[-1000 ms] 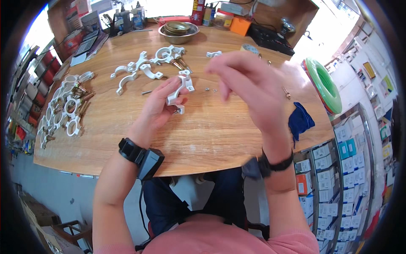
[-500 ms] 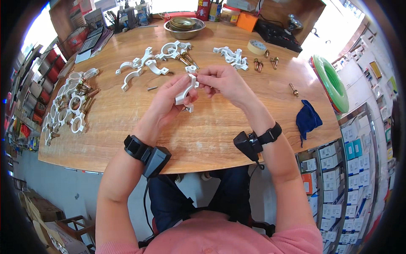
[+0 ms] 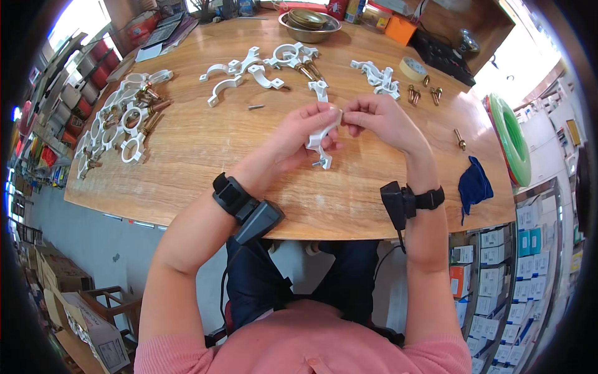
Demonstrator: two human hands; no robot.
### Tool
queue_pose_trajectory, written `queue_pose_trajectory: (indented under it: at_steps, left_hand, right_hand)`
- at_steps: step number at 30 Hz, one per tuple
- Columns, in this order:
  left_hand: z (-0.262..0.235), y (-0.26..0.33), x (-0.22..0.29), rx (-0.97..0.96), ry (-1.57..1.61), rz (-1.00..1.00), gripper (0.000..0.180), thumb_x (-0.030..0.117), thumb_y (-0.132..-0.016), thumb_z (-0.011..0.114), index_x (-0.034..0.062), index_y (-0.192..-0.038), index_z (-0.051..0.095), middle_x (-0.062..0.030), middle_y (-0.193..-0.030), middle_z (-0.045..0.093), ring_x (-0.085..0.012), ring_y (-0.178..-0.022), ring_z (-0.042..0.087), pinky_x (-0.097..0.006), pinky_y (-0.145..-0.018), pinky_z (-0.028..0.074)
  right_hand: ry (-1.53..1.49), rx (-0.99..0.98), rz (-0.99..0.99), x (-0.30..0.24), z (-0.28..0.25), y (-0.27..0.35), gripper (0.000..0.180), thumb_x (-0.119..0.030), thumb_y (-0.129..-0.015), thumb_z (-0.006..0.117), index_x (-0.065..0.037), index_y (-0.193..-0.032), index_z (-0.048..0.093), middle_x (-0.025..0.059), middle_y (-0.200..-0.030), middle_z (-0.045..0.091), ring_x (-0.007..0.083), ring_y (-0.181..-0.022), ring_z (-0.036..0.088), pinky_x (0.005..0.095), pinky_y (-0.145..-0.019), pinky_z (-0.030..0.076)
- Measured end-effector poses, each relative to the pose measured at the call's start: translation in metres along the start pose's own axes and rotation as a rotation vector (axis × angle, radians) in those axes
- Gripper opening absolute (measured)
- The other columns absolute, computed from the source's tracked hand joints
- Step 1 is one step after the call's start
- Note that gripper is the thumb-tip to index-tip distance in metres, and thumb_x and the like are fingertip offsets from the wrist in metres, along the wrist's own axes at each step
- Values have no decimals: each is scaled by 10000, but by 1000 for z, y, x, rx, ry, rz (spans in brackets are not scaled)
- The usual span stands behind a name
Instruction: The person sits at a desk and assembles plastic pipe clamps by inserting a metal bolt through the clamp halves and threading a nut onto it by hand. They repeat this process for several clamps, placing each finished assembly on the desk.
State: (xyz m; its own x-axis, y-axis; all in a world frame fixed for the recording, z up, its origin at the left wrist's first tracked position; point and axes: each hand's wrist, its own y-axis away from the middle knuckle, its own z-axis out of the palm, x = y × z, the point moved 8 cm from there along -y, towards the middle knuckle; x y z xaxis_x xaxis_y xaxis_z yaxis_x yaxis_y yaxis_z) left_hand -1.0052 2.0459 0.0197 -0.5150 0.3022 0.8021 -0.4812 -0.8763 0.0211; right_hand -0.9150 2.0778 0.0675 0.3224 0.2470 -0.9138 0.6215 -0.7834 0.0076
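My left hand (image 3: 300, 136) is closed around a white plastic pipe clamp half (image 3: 316, 139). A small screw (image 3: 316, 163) shows at the clamp's near end. My right hand (image 3: 387, 122) pinches thumb and fingers together at the clamp's upper end; whatever lies between the fingertips is too small to make out. Just beyond the hands another white clamp piece (image 3: 318, 91) lies on the table. To their left is a loose screw (image 3: 256, 106). Farther off lie several clamp halves (image 3: 225, 92) and a ring-shaped clamp (image 3: 286, 55) with brass-coloured bolts (image 3: 304, 70) beside it.
A heap of ring clamps with bolts (image 3: 132, 118) covers the wooden table's (image 3: 205, 149) left side. More white clamp pieces (image 3: 377, 77), a tape roll (image 3: 412, 68), several loose bolts (image 3: 460, 139) and a blue cloth pouch (image 3: 474, 182) lie to the right. Metal bowls (image 3: 309, 27) stand at the back.
The whole view has shifted, so the table's things appear farther right and higher. Both hands still hold together at the clamp, a little nearer to me relative to the table.
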Motion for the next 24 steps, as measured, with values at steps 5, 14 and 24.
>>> queue_pose_trajectory:
  at_steps: [5, 14, 24]
  left_hand:
    - [-3, 0, 5, 13, 87, 11, 183, 221, -877, 472, 87, -1001, 475, 13, -672, 505, -60, -537, 465, -294, -723, 481]
    - [-13, 2, 24, 168, -6, 225, 96, 196, -861, 497, 107, -847, 463, 16, -649, 460, -65, -537, 429, -309, -713, 458]
    - [-30, 0, 31, 172, 214, 268, 150, 196, -844, 509, 66, -791, 456, -9, -648, 475, -120, -679, 489, -300, -806, 414]
  right_hand:
    - [-17, 185, -187, -2, -7, -4, 105, -67, -752, 616, 13, -819, 598, 32, -724, 587, 90, -658, 544, 212, -618, 448]
    - [287, 230, -70, 8, -22, 3, 134, -50, -696, 619, 8, -817, 623, 99, -738, 630, 148, -679, 580, 268, -643, 454]
    - [762, 422, 139, 54, -66, 5, 215, -173, -688, 646, 15, -786, 610, 104, -707, 611, 144, -650, 581, 293, -613, 457]
